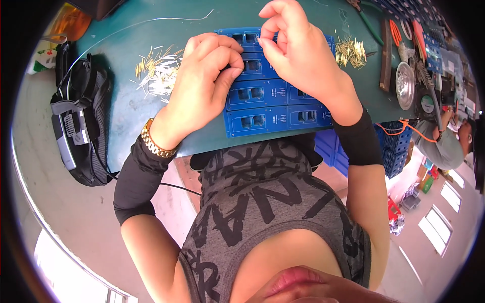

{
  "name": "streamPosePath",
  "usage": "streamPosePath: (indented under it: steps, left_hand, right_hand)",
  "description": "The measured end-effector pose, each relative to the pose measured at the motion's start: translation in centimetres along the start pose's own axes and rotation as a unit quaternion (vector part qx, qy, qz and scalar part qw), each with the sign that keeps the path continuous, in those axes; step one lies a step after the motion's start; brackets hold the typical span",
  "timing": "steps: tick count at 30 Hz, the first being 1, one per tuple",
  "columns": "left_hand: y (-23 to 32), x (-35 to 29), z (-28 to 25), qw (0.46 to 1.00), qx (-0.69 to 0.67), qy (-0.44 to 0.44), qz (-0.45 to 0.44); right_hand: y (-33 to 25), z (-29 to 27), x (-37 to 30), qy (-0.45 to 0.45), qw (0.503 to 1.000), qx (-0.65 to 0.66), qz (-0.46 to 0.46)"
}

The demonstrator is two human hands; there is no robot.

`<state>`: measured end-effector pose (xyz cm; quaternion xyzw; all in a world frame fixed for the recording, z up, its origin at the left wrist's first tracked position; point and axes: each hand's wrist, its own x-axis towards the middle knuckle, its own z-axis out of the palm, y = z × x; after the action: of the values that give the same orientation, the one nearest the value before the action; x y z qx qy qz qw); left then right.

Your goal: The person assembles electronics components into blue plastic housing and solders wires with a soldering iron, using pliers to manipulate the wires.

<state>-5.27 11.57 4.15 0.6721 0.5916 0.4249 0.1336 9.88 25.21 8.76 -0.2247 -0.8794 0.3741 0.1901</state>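
Note:
A blue panel of joined circuit boards with square cut-outs lies on the green table in front of me. My left hand is over its upper left edge, thumb and fingers closed near a cut-out; anything in the pinch is hidden. Across the panel's upper right reaches my right hand, fingers curled and thumb tip close to an upper cut-out. Whatever it pinches is too small to make out. Thin pins, gold and silver, lie heaped beside my left hand. More gold pins are to the right of my right hand.
A black bag-like item with a silver device rests at the table's left. On the right are a wooden strip, a round metal dish, orange-handled tools and a blue crate. Another person sits far right.

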Motion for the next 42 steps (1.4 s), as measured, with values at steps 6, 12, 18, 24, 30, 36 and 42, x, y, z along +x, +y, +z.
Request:
streamPosePath:
  steps: [6, 12, 18, 24, 30, 36, 42]
  left_hand:
    - [-0.2, -0.1, -0.1, 1.000, -0.011, -0.004, 0.011]
    - [-0.1, -0.1, -0.2, 1.000, 0.009, 0.003, 0.020]
    - [-0.2, 0.2, 0.0, 1.000, 0.002, 0.012, 0.018]
    - [0.1, 0.1, -0.1, 1.000, 0.007, 0.002, -0.003]
    - [0.2, 0.1, -0.1, 0.999, 0.029, -0.017, -0.004]
    - [0.2, 0.3, 0.3, 0.999, 0.041, -0.024, 0.000]
    - [0.9, 0.5, 0.1, 0.996, 0.086, -0.027, 0.026]
  right_hand:
    - [0.2, 0.0, 0.2, -0.013, 0.999, 0.011, 0.029]
    - [0.5, 0.0, 0.4, -0.028, 1.000, 0.007, 0.000]
    - [1.0, 0.2, 0.4, -0.022, 0.994, -0.056, -0.088]
    - [2.3, 0.5, 0.4, -0.013, 0.968, -0.148, -0.202]
    - [4.4, 1.3, 0.6, 0.053, 0.956, -0.129, -0.257]
    - [4.3, -0.2, -0.9, -0.008, 0.943, -0.240, -0.230]
    - [4.8, -2.4, -2.7, 0.092, 0.941, -0.242, -0.219]
